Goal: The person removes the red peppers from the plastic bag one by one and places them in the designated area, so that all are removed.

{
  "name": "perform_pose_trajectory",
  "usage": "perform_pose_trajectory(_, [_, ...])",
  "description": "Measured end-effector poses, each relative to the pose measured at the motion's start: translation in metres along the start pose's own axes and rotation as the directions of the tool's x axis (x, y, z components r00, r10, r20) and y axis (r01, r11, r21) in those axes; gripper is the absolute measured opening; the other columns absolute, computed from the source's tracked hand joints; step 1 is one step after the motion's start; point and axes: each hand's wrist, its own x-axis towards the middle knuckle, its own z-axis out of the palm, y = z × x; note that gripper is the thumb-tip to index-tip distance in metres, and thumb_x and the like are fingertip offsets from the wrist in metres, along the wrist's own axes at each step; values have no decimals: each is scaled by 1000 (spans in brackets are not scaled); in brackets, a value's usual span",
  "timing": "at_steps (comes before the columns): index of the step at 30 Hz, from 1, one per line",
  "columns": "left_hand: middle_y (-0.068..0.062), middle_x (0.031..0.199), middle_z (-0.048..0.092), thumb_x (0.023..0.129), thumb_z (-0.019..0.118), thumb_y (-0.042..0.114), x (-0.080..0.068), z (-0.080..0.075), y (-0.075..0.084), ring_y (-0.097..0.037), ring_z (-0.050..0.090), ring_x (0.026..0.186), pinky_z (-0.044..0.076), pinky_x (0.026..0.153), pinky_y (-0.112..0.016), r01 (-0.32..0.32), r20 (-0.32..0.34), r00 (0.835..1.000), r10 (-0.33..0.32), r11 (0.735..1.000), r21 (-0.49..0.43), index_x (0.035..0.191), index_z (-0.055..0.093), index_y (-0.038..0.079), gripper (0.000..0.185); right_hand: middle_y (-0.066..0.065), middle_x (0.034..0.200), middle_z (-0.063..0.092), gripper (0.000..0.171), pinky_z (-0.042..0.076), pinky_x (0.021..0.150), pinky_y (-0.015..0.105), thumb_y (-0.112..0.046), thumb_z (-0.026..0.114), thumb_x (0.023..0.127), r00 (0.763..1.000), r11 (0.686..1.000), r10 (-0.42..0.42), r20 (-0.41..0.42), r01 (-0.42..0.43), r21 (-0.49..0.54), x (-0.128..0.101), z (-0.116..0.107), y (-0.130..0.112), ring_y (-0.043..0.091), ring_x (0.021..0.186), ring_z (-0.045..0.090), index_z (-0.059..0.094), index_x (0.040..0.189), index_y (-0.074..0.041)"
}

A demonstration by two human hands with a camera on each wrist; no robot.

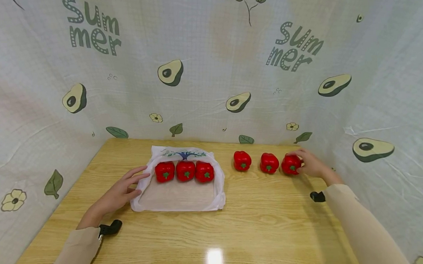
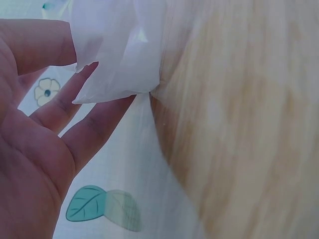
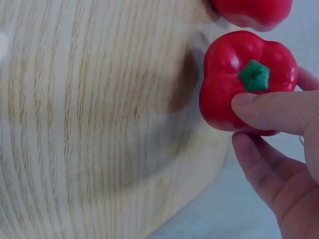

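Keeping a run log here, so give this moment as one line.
left hand: touching white bag | right hand: gripping rightmost red pepper | in bag: three peppers | on table: two more peppers

Red peppers with green stems, white bag, tan wood-grain table, pale avocado-print cloth

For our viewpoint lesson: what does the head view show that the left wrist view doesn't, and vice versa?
Only the head view: three red bell peppers inside the white bag, three more on the wooden table, and the right hand gripping the rightmost one.

Only the left wrist view: the palm side of the left hand, close up.

Both: the left hand touching the bag, the wooden table, and the patterned cloth with leaf and flower prints.
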Motion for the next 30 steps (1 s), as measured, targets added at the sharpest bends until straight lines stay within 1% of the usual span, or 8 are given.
perform_pose_trajectory(1, [-18, 167, 36, 92, 75, -10, 0, 0, -1, -5, 32, 150, 49, 102, -17, 0, -1, 1000, 0, 1000, -1, 150, 59, 4, 62, 34, 140, 45, 63, 55, 94, 67, 16, 77, 83, 1000, 1000, 9, 1, -9, 3, 1, 1, 1, 53, 121, 54, 57, 143, 5])
perform_pose_trajectory(3, [-17, 167, 36, 91, 75, -10, 0, 0, -3, -1, 30, 149, 48, 102, -15, -2, 2, 1000, 2, 1000, -2, 150, 59, 5, 63, 33, 139, 46, 63, 54, 96, 68, 16, 76, 83, 1000, 1000, 17, 3, -17, 6, 1, 3, 2, 52, 121, 54, 58, 143, 5])
perform_pose_trajectory(13, [-15, 168, 35, 92, 75, -8, -1, 1, -5, -28, 35, 149, 42, 104, -10, 16, 6, 1000, -16, 1000, 1, 151, 59, 7, 63, 33, 140, 49, 64, 54, 95, 69, 18, 78, 80, 999, 1000, 16, -35, -16, -12, 0, 9, 4, 55, 124, 52, 59, 140, 4])
perform_pose_trajectory(17, [-15, 168, 35, 93, 75, -8, 0, 1, -5, -39, 36, 146, 44, 103, -12, 23, 12, 1000, -23, 1000, 1, 151, 58, 7, 63, 33, 141, 49, 66, 52, 97, 71, 21, 77, 79, 999, 1000, 5, -47, -4, 10, -2, 11, 7, 55, 127, 50, 58, 140, 6])
perform_pose_trajectory(22, [-17, 168, 33, 93, 73, -10, 0, 1, -5, -42, 37, 145, 48, 100, -15, 27, 21, 999, -26, 999, -17, 151, 58, 6, 62, 34, 140, 48, 67, 56, 93, 67, 23, 75, 80, 999, 998, -13, -47, 15, 56, -5, 11, 9, 54, 123, 53, 55, 142, 7])
perform_pose_trajectory(24, [-18, 168, 33, 93, 73, -10, 0, 1, -5, -42, 38, 145, 49, 100, -15, 24, 21, 1000, -24, 1000, -17, 151, 58, 5, 62, 34, 139, 47, 67, 57, 91, 66, 23, 74, 81, 999, 997, -18, -44, 21, 73, -7, 10, 9, 57, 121, 55, 54, 143, 8])
perform_pose_trajectory(27, [-19, 168, 34, 93, 74, -10, 0, 0, -5, -42, 37, 145, 48, 100, -14, 19, 17, 1000, -19, 1000, -12, 151, 58, 5, 62, 35, 141, 45, 66, 54, 93, 70, 21, 72, 84, 1000, 994, -5, -31, 8, 108, -10, 7, 7, 63, 122, 53, 52, 146, 7])
perform_pose_trajectory(30, [-18, 167, 35, 92, 74, -10, 0, 0, -5, -42, 37, 145, 46, 101, -12, 14, 14, 1000, -14, 1000, -3, 151, 58, 6, 62, 36, 144, 43, 66, 49, 96, 77, 17, 73, 87, 1000, 995, 7, -17, -5, 102, -11, 2, 4, 67, 125, 49, 50, 148, 6])
